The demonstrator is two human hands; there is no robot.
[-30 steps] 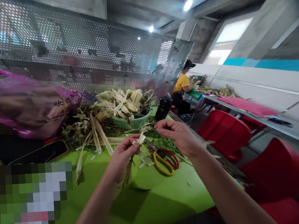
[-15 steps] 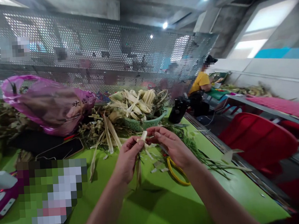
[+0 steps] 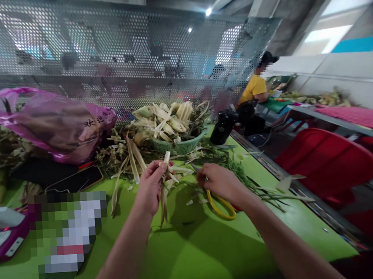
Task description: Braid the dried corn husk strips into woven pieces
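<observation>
Between the thumb and fingers of my left hand (image 3: 151,183) is a small bundle of pale husk strips (image 3: 168,168), with long ends hanging below. My right hand (image 3: 219,181) is curled over the pivot area of the yellow-handled scissors (image 3: 224,211). Their blade tip shows just left of the fingers, and the handles lie toward me on the green table. Past both hands, a green basket (image 3: 177,146) holds a heap of pale corn husks (image 3: 168,119). Loose husk strips (image 3: 132,157) lean down at the basket's left.
A pink plastic bag (image 3: 62,126), a phone (image 3: 77,180) and dried plants lie left. Green stems (image 3: 239,174) and a black camera (image 3: 223,126) are right. A red chair (image 3: 328,160) stands beyond the table (image 3: 193,252). A person in yellow (image 3: 254,89) sits farther back.
My right hand has left the husk bundle and closed over the scissors. My left hand, still holding the bundle, sits slightly farther left in view. The camera view has shifted a little.
</observation>
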